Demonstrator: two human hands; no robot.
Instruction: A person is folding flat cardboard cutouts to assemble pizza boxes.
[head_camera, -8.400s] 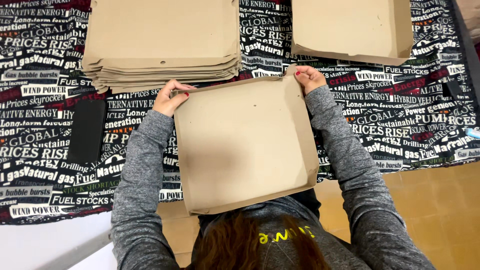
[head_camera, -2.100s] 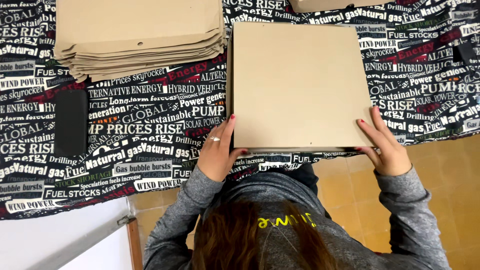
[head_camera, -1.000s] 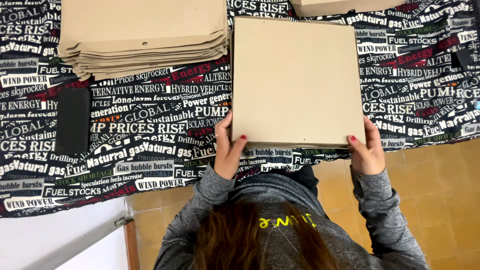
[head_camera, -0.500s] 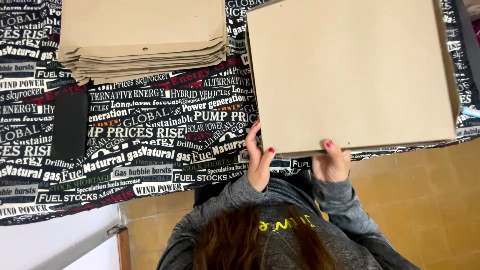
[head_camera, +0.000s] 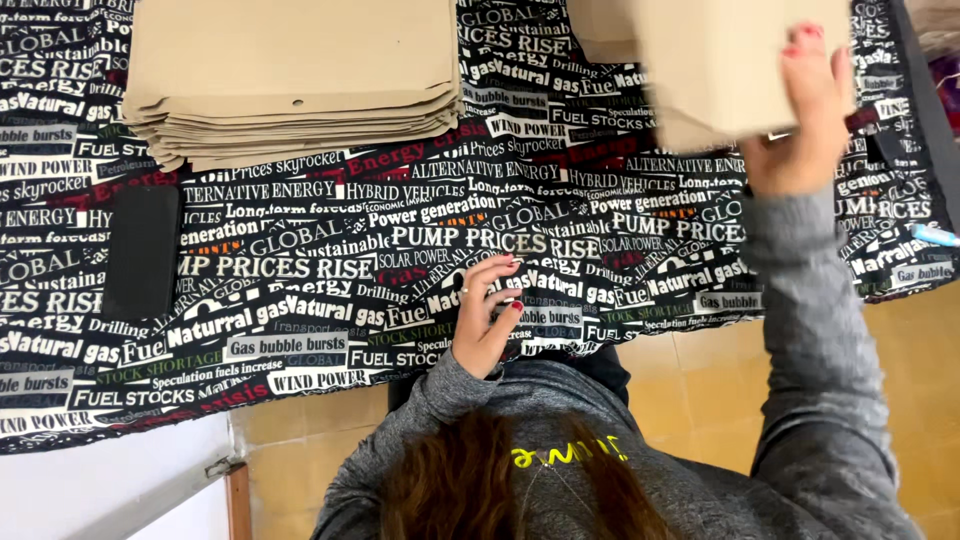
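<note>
- Head view shows our table (head_camera: 330, 270), draped in a black cloth printed with words, running the whole width.
- Near its far left corner we have a stack of flat cardboard blanks (head_camera: 295, 80).
- Our right hand (head_camera: 805, 110) pinches a folded cardboard box (head_camera: 745, 60), held raised above the far right corner; we judge we are setting it aside.
- Next calls for lowering it squarely at that far edge.
- Our left hand (head_camera: 485, 315) rests on the near edge, fingers loosely spread, empty.
</note>
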